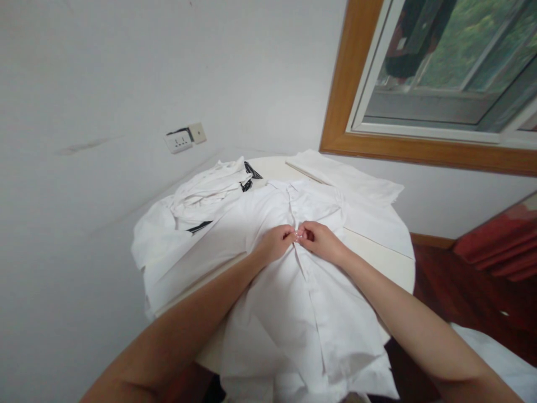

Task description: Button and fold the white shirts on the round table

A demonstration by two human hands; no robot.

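Note:
A white button-up shirt (302, 302) lies spread front-up on a round white table (390, 263), its lower part hanging over the near edge. My left hand (274, 242) and my right hand (321, 239) meet at the shirt's front placket, just below the collar. Both pinch the placket edges, fingertips touching each other. What sits between the fingertips is too small to make out.
A second white garment with black trim (201, 204) lies crumpled at the table's left. A folded white cloth (344, 173) lies at the far right by the window (440, 73). A wall socket (184, 137) is behind. Red bedding (503, 240) is at right.

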